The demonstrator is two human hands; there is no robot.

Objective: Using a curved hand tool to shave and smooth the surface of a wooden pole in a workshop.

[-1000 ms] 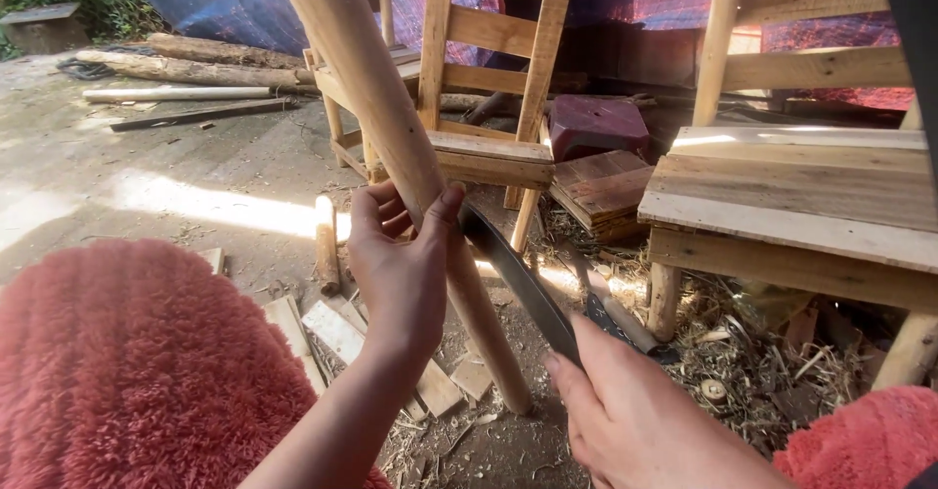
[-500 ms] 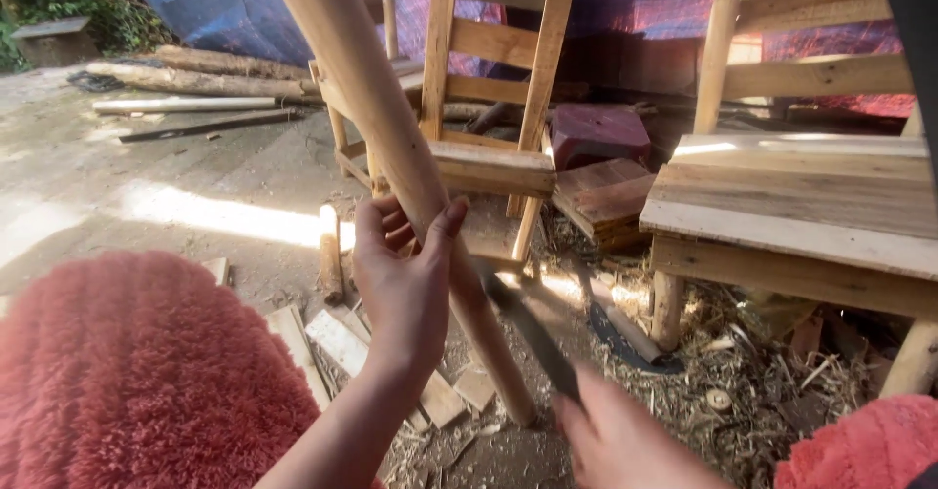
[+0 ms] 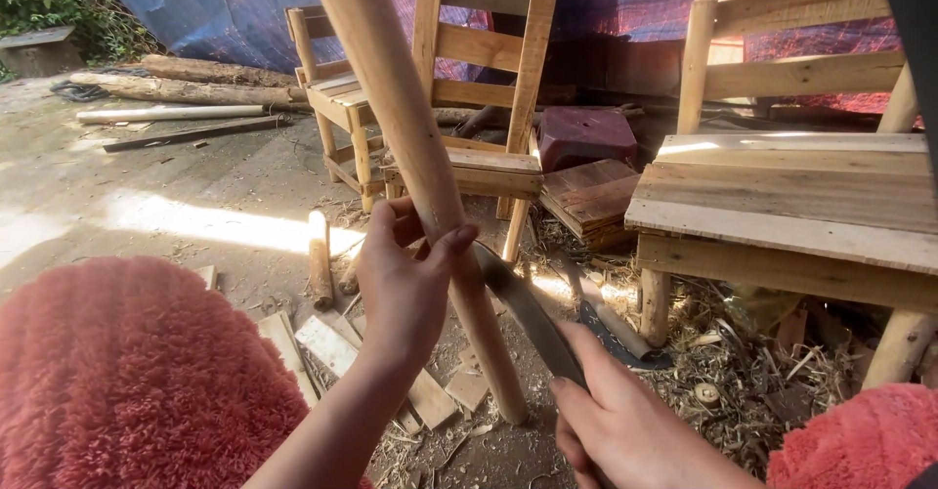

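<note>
Left hand (image 3: 405, 289) fingers wrapped round pole (image 3: 415, 171), holding it tilted, lower end on ground among wood scraps (image 3: 332, 342). Right hand (image 3: 625, 425) grips knife (image 3: 532, 313), blade laid against pole just below left hand. Step looks like shaving pole. Next stroke needs blade angled away from fingers, pole braced firm.

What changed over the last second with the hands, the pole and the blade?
The right hand dropped low half a second ago, pulling the blade down the wooden pole, then rose again; the blade now lies back against the pole just under the left hand. The left hand kept its grip; the pole's foot stayed on the ground.
</note>
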